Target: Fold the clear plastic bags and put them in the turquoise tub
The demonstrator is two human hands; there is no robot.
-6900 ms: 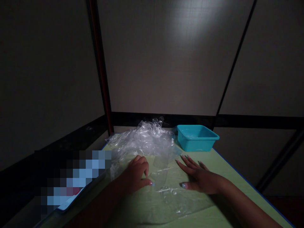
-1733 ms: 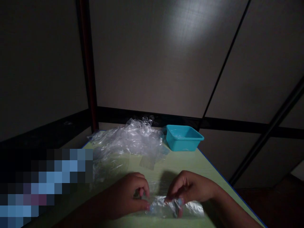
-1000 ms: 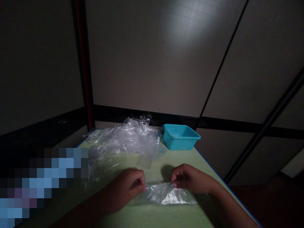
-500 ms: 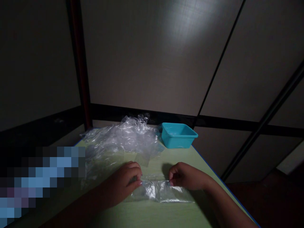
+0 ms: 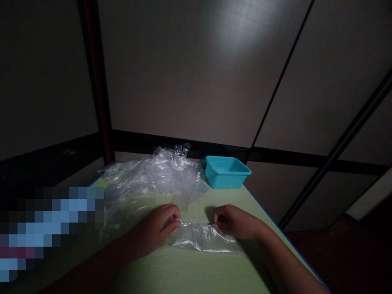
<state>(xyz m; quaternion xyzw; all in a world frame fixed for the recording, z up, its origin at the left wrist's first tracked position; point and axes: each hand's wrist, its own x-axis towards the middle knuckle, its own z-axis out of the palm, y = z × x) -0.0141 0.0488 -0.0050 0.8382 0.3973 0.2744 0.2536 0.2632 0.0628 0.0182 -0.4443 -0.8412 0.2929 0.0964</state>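
A folded clear plastic bag (image 5: 202,239) lies on the green table (image 5: 196,273) between my hands. My left hand (image 5: 156,226) is closed, with its fingertips pinching the bag's upper left corner. My right hand (image 5: 234,220) is curled shut and pinches the bag's upper right corner. The bag is stretched in a flat strip from one hand to the other. Both forearms rest low over the tabletop.
A heap of crumpled clear plastic bags (image 5: 153,175) covers the far left of the table. A turquoise plastic tub (image 5: 226,171) stands at the far right corner. Dim wall panels with dark frames rise behind. A blurred patch sits at the lower left.
Earlier my hands lay flat on a spread-out bag. Since then the bag has been folded into a strip, and both hands pinch its top edge and have slid it slightly away from me.
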